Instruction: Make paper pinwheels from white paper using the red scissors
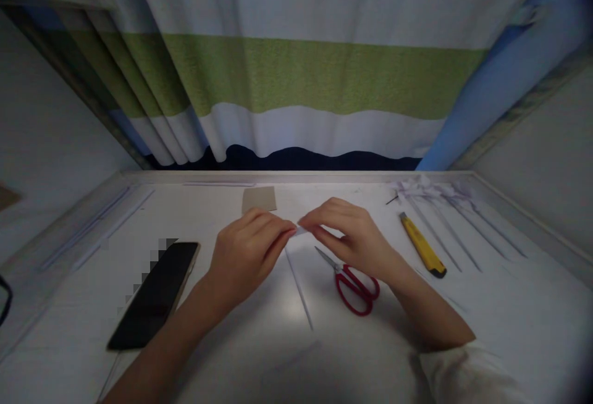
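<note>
Over the middle of the table, my left hand [252,246] and my right hand [352,231] nearly meet fingertip to fingertip. Both are closed in a pinch on a small white paper piece [301,230], mostly hidden by the fingers. A thin white paper stick [300,290] runs down toward me from below my left fingertips; I cannot tell whether it joins the piece. Red-handled scissors [354,286] lie beneath my right hand, blades slightly apart and pointing up-left. Behind my left hand is a grey-beige square card [259,199].
A black phone [157,293] lies beside my left forearm. To the right are a yellow box cutter [421,244] and several thin white stems with crumpled white paper tops [428,188]. Long white paper strips [113,228] lie at left. A striped curtain [306,76] hangs behind the table.
</note>
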`<state>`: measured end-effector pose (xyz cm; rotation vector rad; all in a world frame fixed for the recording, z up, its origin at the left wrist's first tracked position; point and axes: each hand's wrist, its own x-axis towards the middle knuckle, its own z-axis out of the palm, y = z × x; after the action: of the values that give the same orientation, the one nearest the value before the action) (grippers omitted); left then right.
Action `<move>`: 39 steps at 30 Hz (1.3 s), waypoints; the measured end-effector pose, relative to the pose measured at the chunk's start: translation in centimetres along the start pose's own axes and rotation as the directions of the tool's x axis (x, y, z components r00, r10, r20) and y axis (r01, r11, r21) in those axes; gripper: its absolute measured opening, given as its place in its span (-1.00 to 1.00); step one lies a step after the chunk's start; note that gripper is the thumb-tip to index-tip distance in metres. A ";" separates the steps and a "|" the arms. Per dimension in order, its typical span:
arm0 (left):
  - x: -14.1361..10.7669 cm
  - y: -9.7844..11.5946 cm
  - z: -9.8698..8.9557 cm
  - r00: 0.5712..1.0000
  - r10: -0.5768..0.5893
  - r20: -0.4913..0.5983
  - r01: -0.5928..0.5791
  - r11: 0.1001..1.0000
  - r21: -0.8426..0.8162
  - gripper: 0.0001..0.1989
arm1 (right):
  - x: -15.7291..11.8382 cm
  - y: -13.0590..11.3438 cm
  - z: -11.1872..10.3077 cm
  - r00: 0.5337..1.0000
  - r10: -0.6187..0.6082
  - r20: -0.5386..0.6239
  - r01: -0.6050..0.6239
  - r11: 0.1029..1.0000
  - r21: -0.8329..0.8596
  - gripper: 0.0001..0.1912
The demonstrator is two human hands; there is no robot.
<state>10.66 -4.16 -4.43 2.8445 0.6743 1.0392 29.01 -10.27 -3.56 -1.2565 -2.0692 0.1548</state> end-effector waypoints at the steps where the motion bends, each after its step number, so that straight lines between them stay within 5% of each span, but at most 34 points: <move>1: 0.0 0.1 0.1 1.000 0.013 -0.001 -0.013 1.000 0.026 -0.91 | 0.0 0.0 0.1 1.000 -0.021 0.018 0.021 1.000 -0.016 -0.82; 15: 0.3 0.7 -0.7 0.979 0.152 -0.134 -0.137 0.983 0.120 -0.91 | -0.1 -1.1 -0.5 0.999 -0.051 0.000 0.050 0.970 -0.240 -0.84; 24: -0.2 -0.6 -3.1 0.965 0.076 -0.252 -0.027 0.981 0.192 -0.89 | 0.3 -0.6 -0.4 0.994 -0.064 -0.089 0.022 0.914 -0.405 -0.78; 26: -0.5 -1.0 -4.1 0.929 0.013 -0.369 0.064 0.979 0.194 -0.91 | 0.4 0.1 -0.5 0.991 -0.042 -0.124 -0.015 0.905 -0.426 -0.78; 29: -0.8 -1.1 -5.4 0.816 -0.092 -0.570 0.225 0.960 0.167 -0.93 | 0.4 0.7 -0.8 0.984 -0.008 -0.178 -0.066 0.912 -0.405 -0.80; 35: -0.9 0.3 -4.6 0.944 -0.009 -0.329 0.029 0.998 0.056 -0.86 | 0.0 -1.0 -1.0 0.988 -0.076 -0.133 0.061 0.992 -0.115 -0.72; 39: -0.6 1.0 -3.2 0.980 0.077 -0.183 -0.080 0.997 -0.011 -0.79 | -0.2 -1.9 -0.2 0.988 -0.130 -0.079 0.133 0.991 0.025 -0.78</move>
<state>8.62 -5.69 -2.18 2.8046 0.5634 1.3245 27.80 -11.51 -2.66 -1.0872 -2.0675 0.0752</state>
